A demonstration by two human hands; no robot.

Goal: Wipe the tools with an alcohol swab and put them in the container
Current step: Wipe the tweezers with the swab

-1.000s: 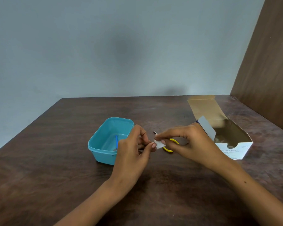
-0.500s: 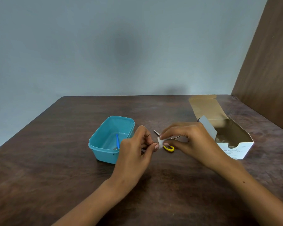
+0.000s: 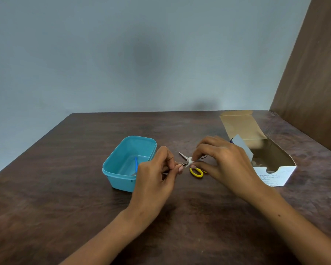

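Observation:
My left hand [image 3: 155, 180] pinches one end of a thin metal tool [image 3: 181, 165] just above the table. My right hand [image 3: 222, 161] pinches a small white alcohol swab [image 3: 190, 162] folded round that tool's other part. Behind the hands, small scissors with a yellow handle [image 3: 196, 172] lie on the table, partly hidden by my right fingers. To the left stands the open turquoise container [image 3: 120, 178], with a blue-handled tool [image 3: 136, 165] lying inside it.
An open cardboard box of alcohol swabs [image 3: 275, 175] lies at the right, its flap raised toward the back. A brown wooden panel [image 3: 313, 83] rises at the far right. The dark wooden table [image 3: 65, 207] stretches bare to the left and front.
The swab was a flat square between both hands; my right fingers have since folded it round the metal tool. Both hands have stayed in nearly the same place.

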